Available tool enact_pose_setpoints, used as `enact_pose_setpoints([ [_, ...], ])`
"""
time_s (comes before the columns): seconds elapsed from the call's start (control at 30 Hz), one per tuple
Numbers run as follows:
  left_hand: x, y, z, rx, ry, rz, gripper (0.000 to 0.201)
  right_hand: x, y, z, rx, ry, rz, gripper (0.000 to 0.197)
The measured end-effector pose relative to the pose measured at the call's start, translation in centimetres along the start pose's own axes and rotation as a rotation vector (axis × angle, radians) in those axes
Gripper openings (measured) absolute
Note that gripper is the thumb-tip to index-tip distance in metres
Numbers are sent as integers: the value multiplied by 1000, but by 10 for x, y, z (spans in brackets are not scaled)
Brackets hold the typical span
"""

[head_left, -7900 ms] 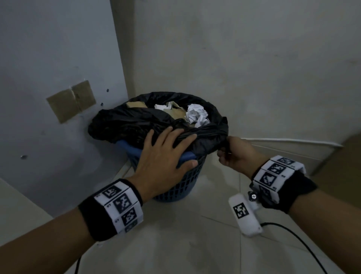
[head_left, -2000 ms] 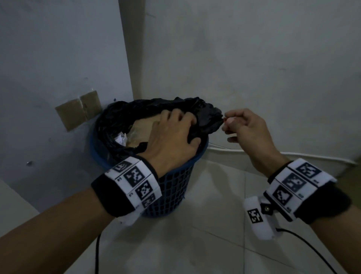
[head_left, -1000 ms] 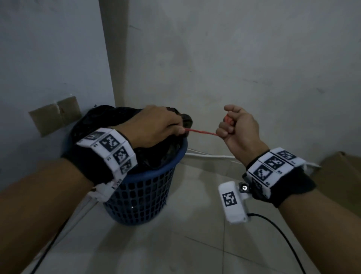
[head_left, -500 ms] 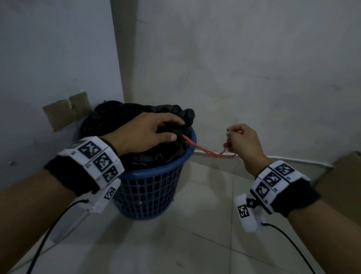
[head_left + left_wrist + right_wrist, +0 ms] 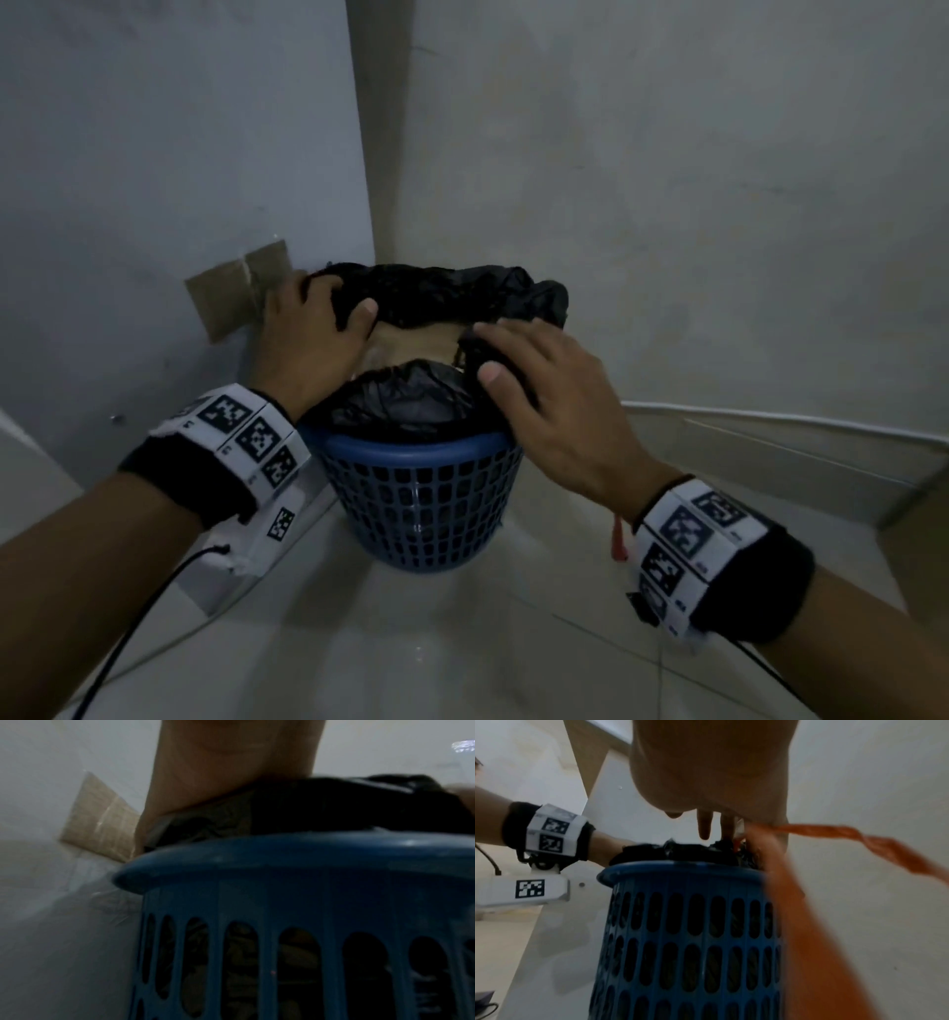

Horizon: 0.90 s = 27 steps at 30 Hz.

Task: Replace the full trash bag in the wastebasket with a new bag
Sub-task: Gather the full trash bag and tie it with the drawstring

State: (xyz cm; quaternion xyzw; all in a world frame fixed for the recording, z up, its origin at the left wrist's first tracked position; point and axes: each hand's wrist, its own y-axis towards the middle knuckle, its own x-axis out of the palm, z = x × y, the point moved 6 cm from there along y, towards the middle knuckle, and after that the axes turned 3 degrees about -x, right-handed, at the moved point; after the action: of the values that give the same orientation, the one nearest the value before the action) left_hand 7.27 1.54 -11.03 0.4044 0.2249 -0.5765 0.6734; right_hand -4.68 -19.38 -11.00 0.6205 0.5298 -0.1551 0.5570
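A blue slotted wastebasket [image 5: 421, 493] stands in the room corner, holding a full black trash bag [image 5: 447, 298]. Brown cardboard waste [image 5: 411, 342] shows through the bag's mouth. My left hand [image 5: 341, 298] grips the bag's rim at the far left, thumb over the plastic. My right hand [image 5: 495, 352] grips a bunch of the bag at the right edge. A red drawstring [image 5: 619, 539] hangs by my right wrist; in the right wrist view the string [image 5: 859, 839] trails from under the palm past the basket [image 5: 693, 923]. The left wrist view shows the basket rim [image 5: 282, 852] under the bag [image 5: 334, 805].
Two walls meet just behind the basket. A tan taped patch [image 5: 236, 293] is on the left wall beside my left hand. A white cable [image 5: 770, 421] runs along the right wall's base, and a brown box edge [image 5: 919, 519] sits at the far right. Pale tiled floor lies in front.
My left hand left the gathered neck and went to the bag's far left rim. My right hand stopped pulling the string out sideways and came in onto the bag's right edge.
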Motion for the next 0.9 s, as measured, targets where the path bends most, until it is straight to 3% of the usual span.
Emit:
enact_pose_setpoints([
  [0.1, 3, -4, -12, -94, -70, -62, 64, 22, -8, 13, 75, -76, -159, 67],
  [0.2, 3, -10, -7, -19, -39, -83, 62, 18, -10, 30, 103, -164, -170, 71],
  [0.33, 8, -19, 4, -29, -130, -152, 39, 6, -8, 50, 170, -237, -264, 69],
  [0.4, 10, -24, 11, -50, -269, -171, 23, -2, -5, 61, 215, -269, -258, 67],
  [0.5, 6, -24, 17, -106, -536, -125, 15, -11, -5, 74, 251, -315, -240, 67],
  [0.63, -2, -15, 11, -321, -970, -108, 4, -21, -6, 90, 355, -338, -248, 75],
  [0.73, -5, -18, 16, -364, -1307, -227, 15, -31, -1, 94, 456, -232, -202, 75],
  [0.9, -2, -32, 22, -377, -1342, -390, 38, -47, 17, 70, 384, -277, 6, 49],
])
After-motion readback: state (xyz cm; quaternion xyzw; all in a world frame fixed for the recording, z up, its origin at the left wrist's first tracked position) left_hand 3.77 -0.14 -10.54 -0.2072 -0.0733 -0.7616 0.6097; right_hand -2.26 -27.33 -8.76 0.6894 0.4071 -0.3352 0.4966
